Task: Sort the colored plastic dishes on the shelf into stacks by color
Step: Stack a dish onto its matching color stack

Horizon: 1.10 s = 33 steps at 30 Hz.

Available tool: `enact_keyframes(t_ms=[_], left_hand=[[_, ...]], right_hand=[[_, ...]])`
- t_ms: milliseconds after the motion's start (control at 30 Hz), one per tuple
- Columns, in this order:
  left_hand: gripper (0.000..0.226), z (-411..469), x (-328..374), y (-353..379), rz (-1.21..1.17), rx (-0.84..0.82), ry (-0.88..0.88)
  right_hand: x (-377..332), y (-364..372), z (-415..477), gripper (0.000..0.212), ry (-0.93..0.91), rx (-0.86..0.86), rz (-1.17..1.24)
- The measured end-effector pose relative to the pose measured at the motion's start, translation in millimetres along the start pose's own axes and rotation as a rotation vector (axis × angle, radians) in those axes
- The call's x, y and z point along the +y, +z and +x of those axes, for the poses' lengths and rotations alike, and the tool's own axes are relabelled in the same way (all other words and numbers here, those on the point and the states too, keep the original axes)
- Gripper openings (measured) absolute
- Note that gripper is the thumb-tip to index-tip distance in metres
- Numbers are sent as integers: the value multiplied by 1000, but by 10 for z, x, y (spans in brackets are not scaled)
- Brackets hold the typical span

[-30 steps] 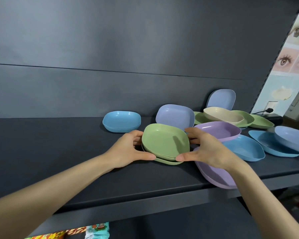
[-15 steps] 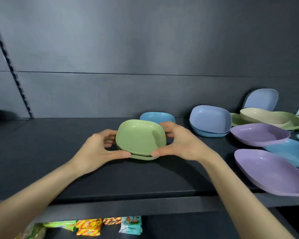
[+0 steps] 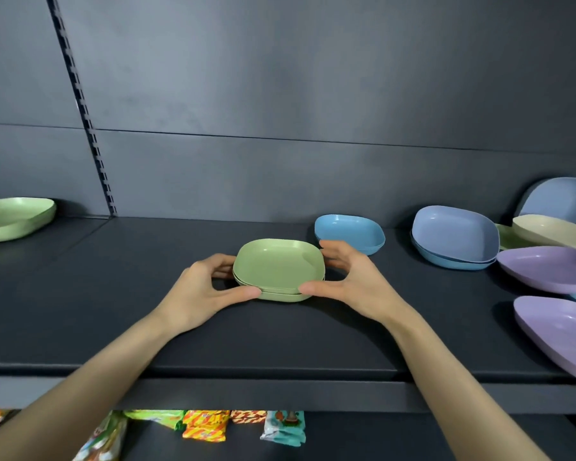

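Observation:
A small stack of green dishes (image 3: pixel 278 269) sits at the middle of the dark shelf (image 3: pixel 147 327). My left hand (image 3: pixel 200 291) grips its left side, thumb at the front rim. My right hand (image 3: pixel 353 281) grips its right side the same way. Another green dish (image 3: pixel 14 217) lies at the far left. A blue dish stack (image 3: pixel 350 231) stands just behind my right hand. Further right, a periwinkle dish (image 3: pixel 456 232) sits on a blue one. Two purple dishes (image 3: pixel 549 267) (image 3: pixel 562 331) lie at the right edge.
A beige dish (image 3: pixel 552 229) rests over a green one at the far right, and a periwinkle dish (image 3: pixel 559 197) leans on the back wall. Snack packets (image 3: pixel 207 424) hang under the shelf's front edge. A slotted upright (image 3: pixel 84 108) divides the back panel.
Both hands have carried the green stack leftward along the shelf, away from the mixed pile. The view has swung left, and the far-left green dish has come fully into sight.

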<state>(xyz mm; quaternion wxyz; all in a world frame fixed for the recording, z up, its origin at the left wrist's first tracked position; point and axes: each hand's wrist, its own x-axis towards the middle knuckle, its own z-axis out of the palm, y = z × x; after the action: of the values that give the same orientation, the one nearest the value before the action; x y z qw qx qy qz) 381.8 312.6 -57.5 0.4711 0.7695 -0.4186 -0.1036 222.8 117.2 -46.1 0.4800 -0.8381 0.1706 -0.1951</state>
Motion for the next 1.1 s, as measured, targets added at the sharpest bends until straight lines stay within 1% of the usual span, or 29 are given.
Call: enact_keyframes(t_ms=[67,133,233,300,333,400,433,467,533,567,700,800,1000,1100], left_hand=[[78,-4,-13,-1,31,-3,2],[79,-12,-22,5,81,-6,-3],[79,-28,-16,15,141,-25,19],[86,-23,-21,12,157,-33,23],[92,-20,-20,9,151,-33,16],[99,-24,-9,8,128,-35,5],[95,-30,-2,14,120,-39,11],[88,-36,1,19,120,-44,20],[77,-48,2,21,124,-40,34],[74,-47,-4,20,119,-32,38],[67,-45,-8,20,107,-28,61],[67,-48,-21,19,107,-34,61],[61,-30,-68,14,107,6,42],[58,-21,-75,9,113,19,42]], right_hand=[[28,10,-35,72,-5,9,-12],[58,19,-60,59,-9,16,-25],[76,26,-69,58,-17,35,-29],[100,33,-71,63,-23,32,-25],[112,33,-72,71,-26,24,-22],[110,40,-77,98,-27,14,-14],[100,39,-81,104,-19,4,-11],[90,37,-79,99,-17,2,-7],[71,34,-87,69,-13,-7,-22],[69,32,-88,62,-13,-13,-32],[56,36,-87,63,-5,5,-33],[19,55,-96,73,-1,5,-32],[-18,70,-116,66,15,38,-43],[-27,78,-128,69,41,64,-66]])
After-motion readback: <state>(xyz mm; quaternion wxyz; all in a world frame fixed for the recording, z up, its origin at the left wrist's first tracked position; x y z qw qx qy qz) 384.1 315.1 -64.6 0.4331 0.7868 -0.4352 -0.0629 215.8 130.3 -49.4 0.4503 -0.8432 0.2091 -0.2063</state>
